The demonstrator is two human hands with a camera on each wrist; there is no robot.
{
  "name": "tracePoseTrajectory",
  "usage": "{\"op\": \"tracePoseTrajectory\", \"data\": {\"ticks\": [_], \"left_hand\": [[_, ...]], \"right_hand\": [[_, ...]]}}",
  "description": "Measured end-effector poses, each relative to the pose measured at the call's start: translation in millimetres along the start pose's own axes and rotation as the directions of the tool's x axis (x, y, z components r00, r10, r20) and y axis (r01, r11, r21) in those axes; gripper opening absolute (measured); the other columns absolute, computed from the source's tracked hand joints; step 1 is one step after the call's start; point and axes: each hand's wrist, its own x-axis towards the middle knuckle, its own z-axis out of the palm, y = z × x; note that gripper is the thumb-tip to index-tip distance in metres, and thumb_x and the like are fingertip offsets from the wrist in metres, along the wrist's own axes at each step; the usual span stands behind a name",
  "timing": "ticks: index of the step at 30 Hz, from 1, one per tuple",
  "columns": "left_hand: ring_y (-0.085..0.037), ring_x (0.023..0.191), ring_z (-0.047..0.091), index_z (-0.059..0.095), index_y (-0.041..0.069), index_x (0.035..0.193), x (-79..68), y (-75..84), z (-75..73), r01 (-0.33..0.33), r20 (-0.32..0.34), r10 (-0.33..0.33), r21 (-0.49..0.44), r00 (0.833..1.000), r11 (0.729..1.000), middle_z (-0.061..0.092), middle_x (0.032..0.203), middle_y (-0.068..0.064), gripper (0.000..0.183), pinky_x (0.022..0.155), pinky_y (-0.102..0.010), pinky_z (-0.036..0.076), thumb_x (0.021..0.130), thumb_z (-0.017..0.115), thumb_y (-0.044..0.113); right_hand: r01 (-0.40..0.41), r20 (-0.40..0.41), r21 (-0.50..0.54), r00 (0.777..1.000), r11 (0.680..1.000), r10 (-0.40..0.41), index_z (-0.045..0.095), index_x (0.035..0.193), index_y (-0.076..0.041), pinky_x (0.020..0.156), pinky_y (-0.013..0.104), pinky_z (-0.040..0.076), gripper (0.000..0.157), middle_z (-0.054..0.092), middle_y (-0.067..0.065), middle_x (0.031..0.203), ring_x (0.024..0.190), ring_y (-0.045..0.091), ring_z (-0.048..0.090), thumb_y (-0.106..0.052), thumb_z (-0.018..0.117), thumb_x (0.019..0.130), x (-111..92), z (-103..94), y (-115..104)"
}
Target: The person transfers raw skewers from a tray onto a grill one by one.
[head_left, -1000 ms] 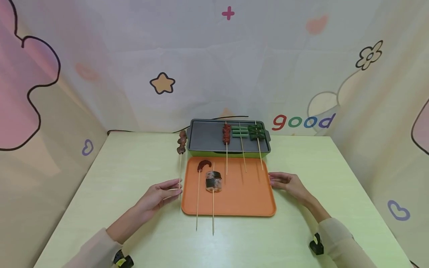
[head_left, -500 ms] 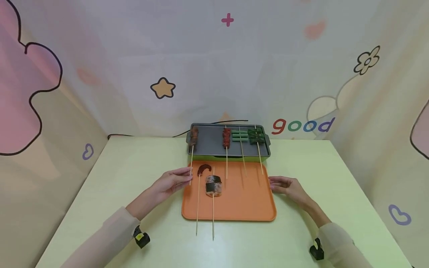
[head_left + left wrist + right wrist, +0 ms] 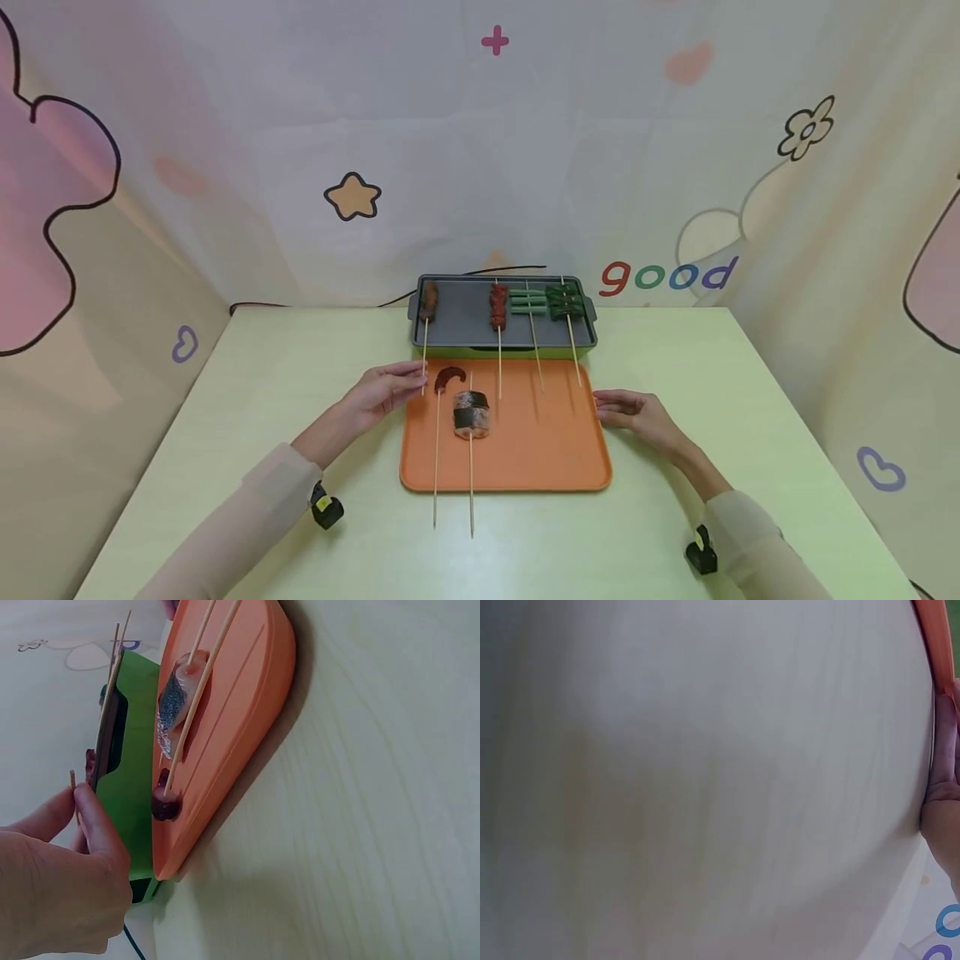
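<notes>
1. Brown skewer (image 3: 427, 315): its meat (image 3: 428, 300) is at the left end of the grill (image 3: 461, 312); whether it touches the surface, I cannot tell from where I stand.
2. Left hand (image 3: 381, 392): thumb and fingers pinch the stick (image 3: 425, 346) near its lower end, by the far left corner of the tray (image 3: 540, 462).
3. Right hand (image 3: 645, 419): fingers extended, touching the tray's right edge.
4. Handling: expect a light, top-heavy piece on a thin, stiff, possibly brittle stick. Pinch low; guard against rolling.
</notes>
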Motion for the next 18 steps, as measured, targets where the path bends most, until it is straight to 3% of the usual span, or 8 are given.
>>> {"op": "tracePoseTrajectory", "data": {"ticks": [10, 13, 18], "left_hand": [[-0.005, 0.091, 0.074, 0.044, -0.007, 0.15, 5.8, 0.7, -1.1, -0.016, -0.012, 0.015, -0.027, 1.0, 1.0, 0.078, 0.092, 0.007, 0.053, 0.085, -0.02, 0.061, 0.1, 0.06, -0.002], [-0.005, 0.091, 0.074, 0.046, -0.006, 0.15, 5.3, 0.3, -1.4, -0.008, -0.019, 0.008, -0.029, 1.0, 1.0, 0.078, 0.098, 0.004, 0.052, 0.088, -0.021, 0.06, 0.1, 0.06, -0.001], [-0.006, 0.096, 0.074, 0.048, -0.005, 0.149, -3.2, -3.8, -6.2, 0.009, -0.022, -0.01, -0.023, 1.0, 1.0, 0.075, 0.122, -0.005, 0.053, 0.1, -0.026, 0.056, 0.099, 0.064, 0.0]], "right_hand": [[-0.023, -0.01, -0.024, 1.0, 0.999, 0.023, 0.054, 0.141, 0.01, 0.089, 0.019, 0.059, 0.05, 0.067, 0.026, 0.131, 0.1, 0.0, 0.072, -0.011, 0.069, 0.098, 1.5, -1.1, -0.5], [-0.024, -0.013, -0.017, 1.0, 1.0, 0.024, 0.054, 0.141, 0.01, 0.089, 0.019, 0.059, 0.049, 0.069, 0.024, 0.129, 0.099, 0.0, 0.072, -0.01, 0.068, 0.098, 1.3, -0.9, -0.1], [-0.028, -0.011, -0.011, 1.0, 1.0, 0.028, 0.054, 0.141, 0.01, 0.089, 0.019, 0.059, 0.049, 0.069, 0.023, 0.129, 0.099, 0.0, 0.072, -0.01, 0.068, 0.098, -0.2, -0.5, -0.7]]}}
